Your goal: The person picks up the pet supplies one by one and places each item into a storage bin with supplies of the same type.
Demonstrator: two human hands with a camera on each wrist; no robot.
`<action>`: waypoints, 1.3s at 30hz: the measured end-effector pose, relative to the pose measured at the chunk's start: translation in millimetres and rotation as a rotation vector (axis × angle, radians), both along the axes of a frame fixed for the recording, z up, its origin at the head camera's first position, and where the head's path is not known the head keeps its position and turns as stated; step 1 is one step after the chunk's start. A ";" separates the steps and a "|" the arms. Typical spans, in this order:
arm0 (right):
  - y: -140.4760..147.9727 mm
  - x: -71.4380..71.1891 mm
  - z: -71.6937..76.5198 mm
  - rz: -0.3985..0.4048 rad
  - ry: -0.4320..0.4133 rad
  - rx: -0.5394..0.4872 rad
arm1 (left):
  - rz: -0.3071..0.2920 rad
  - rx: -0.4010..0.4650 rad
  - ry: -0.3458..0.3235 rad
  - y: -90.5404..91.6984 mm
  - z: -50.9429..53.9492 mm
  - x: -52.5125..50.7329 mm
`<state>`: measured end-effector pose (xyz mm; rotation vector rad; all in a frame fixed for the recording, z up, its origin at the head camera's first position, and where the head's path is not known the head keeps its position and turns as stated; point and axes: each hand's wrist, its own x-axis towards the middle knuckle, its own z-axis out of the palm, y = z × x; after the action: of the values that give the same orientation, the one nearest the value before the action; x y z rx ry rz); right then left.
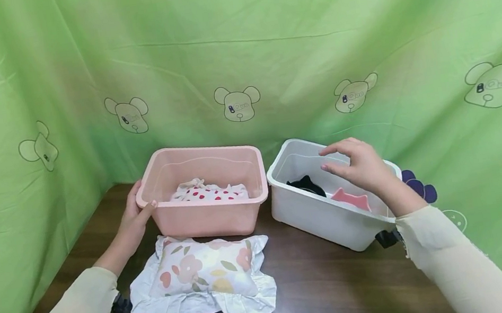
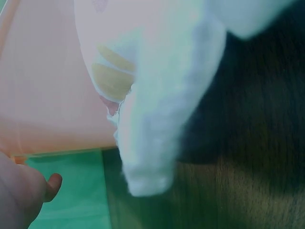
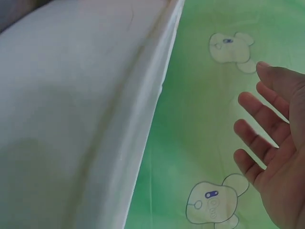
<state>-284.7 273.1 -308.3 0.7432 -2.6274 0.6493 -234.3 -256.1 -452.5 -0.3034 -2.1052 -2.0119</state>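
Observation:
My left hand (image 1: 135, 210) holds the left front corner of a pink plastic bin (image 1: 207, 219), its thumb at the front rim and fingers along the left side. Inside the bin lies a white cloth item with red dots (image 1: 210, 193). Just in front of it is a ruffled, flower-printed cushion (image 1: 204, 270), whose frill looms large and blurred in the left wrist view. Above the white plastic bin (image 1: 318, 222), my right hand (image 1: 363, 165) hovers with nothing in it, its fingers spread and loosely bent. A black item (image 1: 307, 186) and a pink pointed-edged item (image 1: 351, 199) lie in that bin.
Both bins stand on a dark wooden table (image 1: 316, 281). A green curtain (image 1: 234, 36) with bear-head prints hangs behind and at both sides. Dark purple rounded shapes (image 1: 416, 184) show beside the white bin's right end.

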 end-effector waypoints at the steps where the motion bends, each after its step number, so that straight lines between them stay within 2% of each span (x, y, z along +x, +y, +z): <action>1: -1.0 4.0 -1.3 -0.001 0.002 -0.014 | -0.001 -0.001 0.000 0.2 0.5 0.2; 5: -6.4 20.3 -7.1 0.000 0.005 -0.056 | -0.009 -0.004 0.008 0.8 2.0 0.1; 9: -11.8 35.0 -14.0 0.026 0.053 -0.087 | -0.009 -0.014 0.010 1.0 2.3 -0.1; 14: -18.5 49.0 -26.7 0.094 0.159 -0.139 | -0.004 -0.016 0.008 0.8 1.7 1.1; 21: -32.6 69.7 -46.6 0.171 0.209 -0.189 | -0.003 -0.011 0.002 0.6 1.6 1.9; 33: -56.6 98.9 -80.9 0.311 0.183 -0.215 | 0.006 -0.024 -0.014 -0.7 1.7 1.7; 36: -61.4 103.7 -90.1 0.324 0.183 -0.193 | 0.012 -0.035 -0.019 -0.6 1.9 2.3; 39: -65.9 109.8 -98.6 0.321 0.146 -0.180 | 0.014 -0.041 -0.020 -0.2 3.0 3.0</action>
<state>-174.9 207.2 -406.9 1.1212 -2.3015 0.8696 -231.3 -256.3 -449.4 -0.2755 -2.1559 -1.9742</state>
